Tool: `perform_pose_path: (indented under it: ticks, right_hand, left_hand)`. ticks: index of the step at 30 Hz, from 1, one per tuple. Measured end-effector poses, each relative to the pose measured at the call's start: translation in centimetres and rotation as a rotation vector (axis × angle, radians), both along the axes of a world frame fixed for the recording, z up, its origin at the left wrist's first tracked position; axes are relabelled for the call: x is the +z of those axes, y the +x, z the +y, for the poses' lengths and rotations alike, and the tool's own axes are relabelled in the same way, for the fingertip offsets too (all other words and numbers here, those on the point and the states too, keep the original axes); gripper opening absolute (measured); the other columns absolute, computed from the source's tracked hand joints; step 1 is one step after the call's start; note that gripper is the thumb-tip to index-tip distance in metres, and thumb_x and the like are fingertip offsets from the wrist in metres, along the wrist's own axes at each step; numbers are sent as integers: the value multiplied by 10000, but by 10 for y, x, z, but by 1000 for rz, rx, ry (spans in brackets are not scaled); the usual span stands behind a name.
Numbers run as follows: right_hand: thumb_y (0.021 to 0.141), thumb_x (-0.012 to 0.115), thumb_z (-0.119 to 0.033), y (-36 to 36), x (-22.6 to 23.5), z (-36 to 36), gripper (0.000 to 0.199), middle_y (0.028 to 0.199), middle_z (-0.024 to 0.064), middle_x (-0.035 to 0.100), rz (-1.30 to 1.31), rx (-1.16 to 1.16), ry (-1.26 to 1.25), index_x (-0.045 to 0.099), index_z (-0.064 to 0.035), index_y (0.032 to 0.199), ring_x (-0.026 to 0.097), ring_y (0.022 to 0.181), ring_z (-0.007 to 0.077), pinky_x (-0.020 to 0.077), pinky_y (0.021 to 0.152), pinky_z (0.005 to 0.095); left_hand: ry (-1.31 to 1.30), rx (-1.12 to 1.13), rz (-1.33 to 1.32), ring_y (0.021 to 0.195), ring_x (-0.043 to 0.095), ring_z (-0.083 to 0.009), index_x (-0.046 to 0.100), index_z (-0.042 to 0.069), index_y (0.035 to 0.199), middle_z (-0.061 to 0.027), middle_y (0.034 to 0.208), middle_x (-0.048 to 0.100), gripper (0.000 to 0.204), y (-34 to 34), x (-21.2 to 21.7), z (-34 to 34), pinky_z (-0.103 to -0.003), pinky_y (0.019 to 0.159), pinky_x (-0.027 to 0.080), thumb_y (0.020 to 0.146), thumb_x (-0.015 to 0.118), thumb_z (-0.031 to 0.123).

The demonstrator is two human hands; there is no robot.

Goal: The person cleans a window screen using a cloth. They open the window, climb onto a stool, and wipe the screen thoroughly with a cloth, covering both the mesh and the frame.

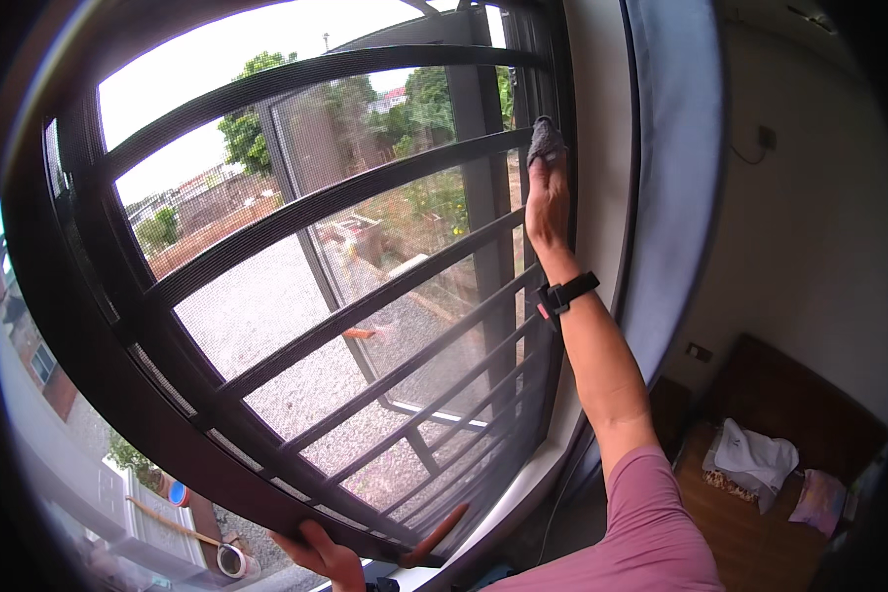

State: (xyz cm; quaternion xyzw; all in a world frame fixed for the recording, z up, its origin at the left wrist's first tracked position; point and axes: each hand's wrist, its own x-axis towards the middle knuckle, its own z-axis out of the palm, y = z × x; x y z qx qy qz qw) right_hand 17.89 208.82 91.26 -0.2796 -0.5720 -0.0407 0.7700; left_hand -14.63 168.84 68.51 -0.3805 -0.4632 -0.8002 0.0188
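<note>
My right arm reaches up along the right side of a dark window frame [553, 326]. My right hand [547, 207] is closed on a bunched grey cloth [546, 143], which touches the frame's upright edge. At the bottom, my left hand [321, 555] grips the lower edge of the dark screen sash [237, 483], partly cut off by the picture's lower rim. Dark bars [345, 187] cross the window behind fine mesh. A reddish-brown long shape [439, 536] shows low by the sash; what it is I cannot tell.
A grey-blue curtain [671, 178] hangs just right of the window. Behind it, a wooden bed [799, 395] holds a white cloth [755, 462] and a pink pillow [817, 501]. A pale sill [508, 493] runs below the frame. Outside lie gravel [266, 296], plants and an outward-opened glass pane [365, 237].
</note>
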Motion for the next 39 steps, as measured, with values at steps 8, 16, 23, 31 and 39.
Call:
perform_pose_path:
  ticks: [8, 16, 23, 31, 39]
  right_hand:
    - [960, 651, -166, -133, -3, -174, 449, 1610, 281, 323, -435, 191, 341, 563, 33, 1353, 320, 1496, 472, 281, 1231, 539]
    - [1048, 535, -276, -91, 38, -85, 438, 1606, 260, 348, -339, 66, 438, 555, -16, 1400, 376, 1473, 437, 326, 1228, 490]
    - [1069, 500, -248, 27, 103, 33, 401, 1372, 203, 601, -168, 166, 172, 532, -6, 1388, 566, 1272, 355, 429, 1090, 397]
    - [1079, 456, -179, 5, -156, -16, 561, 1638, 174, 353, -168, 97, -146, 311, -22, 1597, 318, 1530, 300, 228, 1250, 374]
    - [1102, 454, -266, -7, -65, -20, 567, 1630, 195, 350, 55, 263, -144, 325, 14, 1578, 357, 1502, 304, 268, 1228, 370]
  left_hand:
    - [-62, 25, -11, 1238, 564, -270, 335, -61, 1525, -205, 1442, 519, 531, -4, 6, -5, -376, 1060, 452, 1079, 515, 164]
    - [-128, 22, 22, 1163, 601, -313, 405, -81, 1460, -245, 1405, 551, 571, 5, 25, -13, -423, 971, 515, 1033, 625, 228]
    - [-67, -25, 44, 1192, 593, -339, 347, -61, 1508, -253, 1431, 526, 610, 8, 23, -12, -445, 986, 515, 1044, 607, 237]
    - [-50, 57, -23, 1205, 595, -310, 343, -51, 1525, -234, 1446, 520, 577, -11, -2, -7, -402, 1002, 511, 1068, 560, 227]
    - [-58, 44, -41, 1253, 566, -301, 325, -51, 1538, -230, 1462, 508, 589, -21, -12, -1, -387, 1051, 468, 1076, 548, 238]
